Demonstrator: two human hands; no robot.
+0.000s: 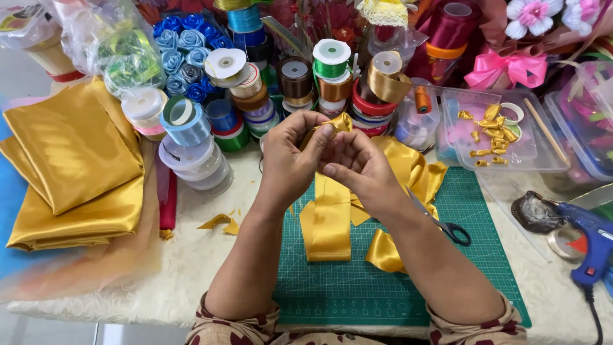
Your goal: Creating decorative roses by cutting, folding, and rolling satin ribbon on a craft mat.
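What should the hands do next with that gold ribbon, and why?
Probably keep rolling the gold ribbon a bit tighter. Both hands, left and right, pinch a small rolled bud at its top end, while a long tail trails loose onto the green mat. Finished gold buds in the clear tray look more tightly wound.
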